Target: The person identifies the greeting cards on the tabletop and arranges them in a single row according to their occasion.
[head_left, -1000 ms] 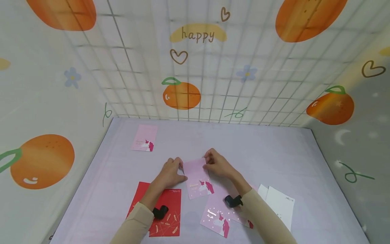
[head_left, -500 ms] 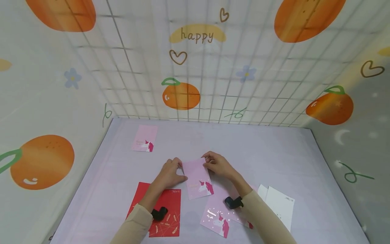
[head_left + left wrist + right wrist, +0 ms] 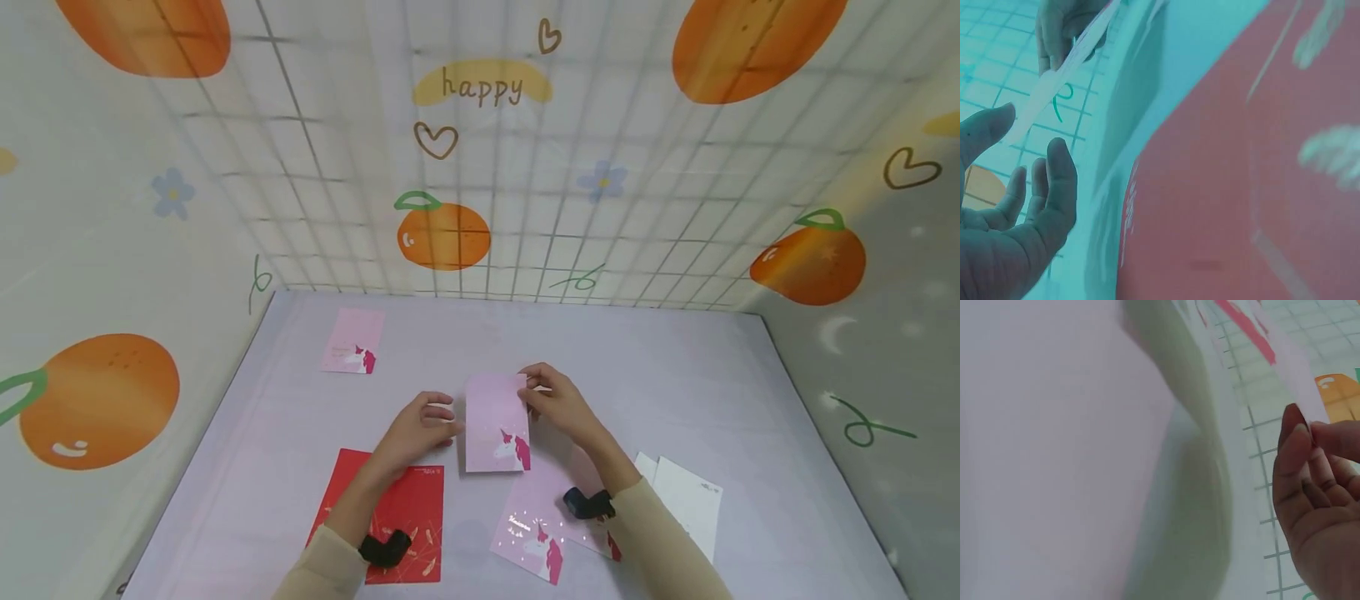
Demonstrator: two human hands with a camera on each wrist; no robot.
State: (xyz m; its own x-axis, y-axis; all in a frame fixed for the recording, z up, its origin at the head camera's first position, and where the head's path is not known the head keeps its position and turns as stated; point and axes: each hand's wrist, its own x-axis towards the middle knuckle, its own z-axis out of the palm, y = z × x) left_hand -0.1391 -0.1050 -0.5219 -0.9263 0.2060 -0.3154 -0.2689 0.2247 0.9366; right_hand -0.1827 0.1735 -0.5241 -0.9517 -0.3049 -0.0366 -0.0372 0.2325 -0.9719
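A pink card with a white unicorn print is held up from the table, near its middle. My right hand pinches the card's upper right corner between thumb and fingers, which the right wrist view shows closely. Beside the left edge is my left hand, fingers spread and relaxed, holding nothing. In the left wrist view a gap shows between its thumb and fingers, with the card seen nearly edge-on beyond. Below lies another pink unicorn card, next to a further one partly hidden by my right forearm.
Red printed paper pieces lie under my left forearm. White pieces overlap at the right. Another pink card rests at the far left of the table. Patterned cloth walls rise behind and on both sides.
My left hand has let go of the pink card. My right hand has moved it up and to the right, and it has turned from slanted to nearly straight.
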